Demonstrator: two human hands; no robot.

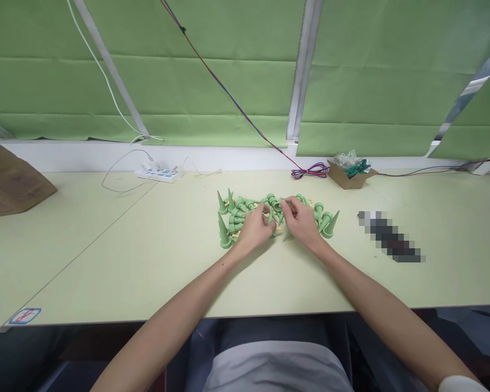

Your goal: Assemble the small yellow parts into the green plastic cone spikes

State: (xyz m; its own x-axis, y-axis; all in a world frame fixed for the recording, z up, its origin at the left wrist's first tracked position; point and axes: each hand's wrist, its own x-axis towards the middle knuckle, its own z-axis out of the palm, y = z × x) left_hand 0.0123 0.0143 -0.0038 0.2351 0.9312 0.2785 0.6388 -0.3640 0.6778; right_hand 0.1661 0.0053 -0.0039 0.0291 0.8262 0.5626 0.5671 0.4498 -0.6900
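My left hand (258, 226) is closed with its fingertips on a green plastic spike (271, 218), a cone with a wide round cap. Close beside it, my right hand (301, 219) has thumb and forefinger pinched together at the rim of the pile; whatever sits between them is too small to make out. Around both hands lie many more green spikes (237, 222), most on their sides. A few stand point up, such as the upright spike (224, 233) at the left and a tilted spike (330, 226) at the right. Small yellowish pieces show among them.
The pale table (147, 261) runs up to a wall with green blinds (212, 81). Behind the pile are a small carton (347, 179) with plastic wrap, coiled wire (310, 171) and a power strip (159, 173). A cardboard box (12, 185) stands left; a blurred dark object (392, 239) lies right.
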